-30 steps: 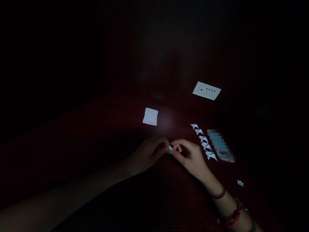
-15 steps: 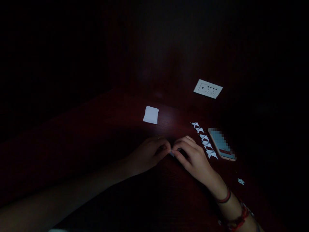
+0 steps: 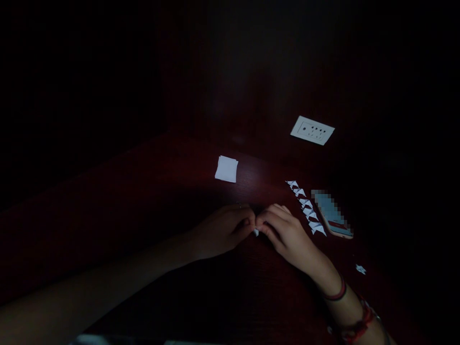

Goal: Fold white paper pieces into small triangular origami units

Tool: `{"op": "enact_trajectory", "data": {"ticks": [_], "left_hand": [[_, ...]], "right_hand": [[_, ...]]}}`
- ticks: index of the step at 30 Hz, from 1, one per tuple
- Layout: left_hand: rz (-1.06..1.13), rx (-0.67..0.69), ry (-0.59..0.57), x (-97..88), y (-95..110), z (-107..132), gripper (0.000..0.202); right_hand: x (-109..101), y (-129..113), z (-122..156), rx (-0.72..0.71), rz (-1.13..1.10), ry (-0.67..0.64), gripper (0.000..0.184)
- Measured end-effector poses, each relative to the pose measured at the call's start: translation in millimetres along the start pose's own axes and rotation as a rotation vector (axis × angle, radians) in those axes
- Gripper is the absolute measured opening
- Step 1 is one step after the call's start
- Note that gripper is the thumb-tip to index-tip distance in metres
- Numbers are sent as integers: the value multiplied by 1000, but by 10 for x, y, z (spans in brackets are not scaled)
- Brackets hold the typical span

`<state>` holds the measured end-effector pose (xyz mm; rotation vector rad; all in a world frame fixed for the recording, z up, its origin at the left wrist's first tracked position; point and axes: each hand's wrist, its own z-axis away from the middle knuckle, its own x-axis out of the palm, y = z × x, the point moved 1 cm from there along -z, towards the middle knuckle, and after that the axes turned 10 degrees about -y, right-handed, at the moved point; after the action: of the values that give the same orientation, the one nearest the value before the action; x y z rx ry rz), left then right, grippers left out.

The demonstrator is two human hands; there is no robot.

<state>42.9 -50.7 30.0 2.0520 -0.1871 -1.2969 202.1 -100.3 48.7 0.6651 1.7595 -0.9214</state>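
Between my two hands is a small piece of white paper [image 3: 256,232], mostly hidden by the fingers; only a little corner shows below the fingertips. My left hand [image 3: 226,227] pinches it from the left with thumb and forefinger. From the right, my right hand [image 3: 285,230] pinches it too, its fingertips meeting those of the left. A row of small folded white paper pieces [image 3: 307,209] lies just to the right of my right hand. Beyond the hands rests a stack of square white paper sheets [image 3: 226,169].
A phone [image 3: 332,213] lies beside the row of folded pieces. Farther right is a small white paper scrap [image 3: 361,269]. A white power socket plate [image 3: 312,130] is on the wall behind the dark red table [image 3: 151,187]. The surroundings are very dark.
My fingertips have closed together over the paper, and its visible part now pokes out lower. The scene has shifted slightly to the right in view.
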Motion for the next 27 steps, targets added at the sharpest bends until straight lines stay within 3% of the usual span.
{"op": "enact_trajectory", "data": {"ticks": [8,21,27], "left_hand": [[46,15,4,-13,55,1,11],[239,-22,-6,-24,65,-4,12],[151,-13,31,-48,55,4,14]], "right_hand": [[25,-14,-2,-18,24,-2,13],[53,27,26,-91,66,133,15],[24,25,5,-8,-97,146,4]]}}
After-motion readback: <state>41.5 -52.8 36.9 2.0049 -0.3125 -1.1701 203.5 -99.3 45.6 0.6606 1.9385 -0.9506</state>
